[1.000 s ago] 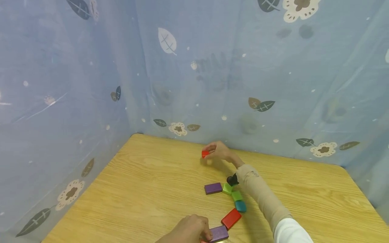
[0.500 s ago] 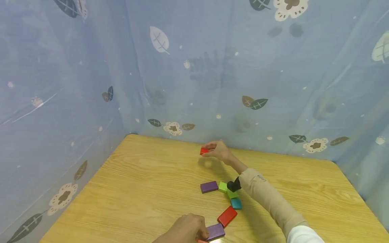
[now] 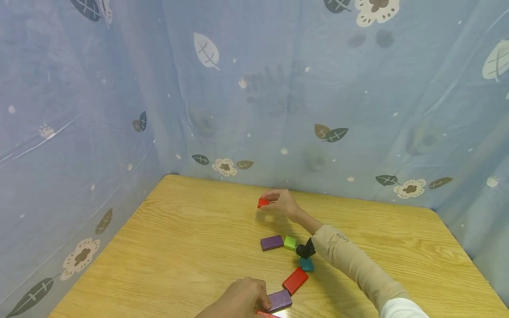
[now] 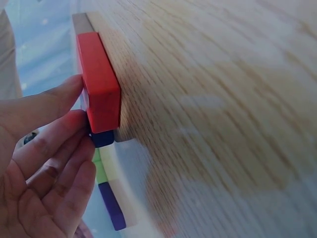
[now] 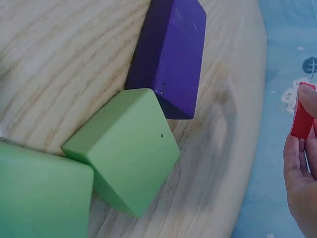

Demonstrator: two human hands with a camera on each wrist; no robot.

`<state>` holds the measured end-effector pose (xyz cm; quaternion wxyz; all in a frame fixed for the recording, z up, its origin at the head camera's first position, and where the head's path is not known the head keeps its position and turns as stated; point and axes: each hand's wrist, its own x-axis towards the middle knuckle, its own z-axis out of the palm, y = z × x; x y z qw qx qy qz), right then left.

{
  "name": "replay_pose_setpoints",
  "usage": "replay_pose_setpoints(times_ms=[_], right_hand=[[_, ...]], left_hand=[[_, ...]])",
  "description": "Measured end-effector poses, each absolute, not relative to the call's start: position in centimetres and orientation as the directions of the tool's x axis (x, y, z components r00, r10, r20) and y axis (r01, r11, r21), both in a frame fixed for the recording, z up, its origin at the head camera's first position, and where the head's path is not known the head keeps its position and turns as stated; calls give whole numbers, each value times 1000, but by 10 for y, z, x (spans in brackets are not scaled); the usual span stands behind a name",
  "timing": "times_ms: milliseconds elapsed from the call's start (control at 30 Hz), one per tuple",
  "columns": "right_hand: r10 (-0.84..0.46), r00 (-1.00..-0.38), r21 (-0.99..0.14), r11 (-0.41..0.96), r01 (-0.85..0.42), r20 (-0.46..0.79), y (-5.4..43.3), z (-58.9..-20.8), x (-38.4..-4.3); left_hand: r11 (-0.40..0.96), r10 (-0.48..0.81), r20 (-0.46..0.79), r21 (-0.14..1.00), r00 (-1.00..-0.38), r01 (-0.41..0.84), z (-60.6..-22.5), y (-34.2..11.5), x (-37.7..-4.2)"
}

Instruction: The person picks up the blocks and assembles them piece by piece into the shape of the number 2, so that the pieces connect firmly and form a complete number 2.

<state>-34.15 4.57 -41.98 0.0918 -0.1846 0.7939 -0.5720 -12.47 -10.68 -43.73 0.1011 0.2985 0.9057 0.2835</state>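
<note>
Beyond the row of blocks, near the back of the table, my right hand (image 3: 283, 204) pinches a small red block (image 3: 263, 203) between thumb and fingers. The right wrist view shows this red block (image 5: 303, 116) held above the table. At the bottom of the head view, my left hand (image 3: 244, 297) is at the near end of the row. Its thumb and index finger pinch another red block (image 4: 101, 82), which lies against a purple block (image 3: 280, 300). The index fingertip is partly hidden behind that red block.
A curved row continues with a red block (image 3: 295, 281), a teal block (image 3: 306, 265), green blocks (image 5: 124, 148) and a purple block (image 3: 272, 243). A black wrist camera (image 3: 305, 249) hides part of it. A blue patterned curtain (image 3: 254, 88) borders the wooden table (image 3: 191, 229).
The head view has shifted slightly. My right hand has come a little lower and nearer with its red block, and the wrist camera now covers a green block. The left hand stays in place.
</note>
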Motion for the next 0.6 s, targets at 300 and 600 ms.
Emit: replay_pose_setpoints(times_ms=[300, 600], right_hand=[[-382, -922, -932, 312, -184, 54, 44, -422, -332], [-453, -888, -914, 324, -242, 75, 41, -423, -319]], left_hand=[[644, 598, -1, 595, -801, 480, -437, -108, -124], [640, 601, -15, 607, -799, 470, -435, -108, -124]])
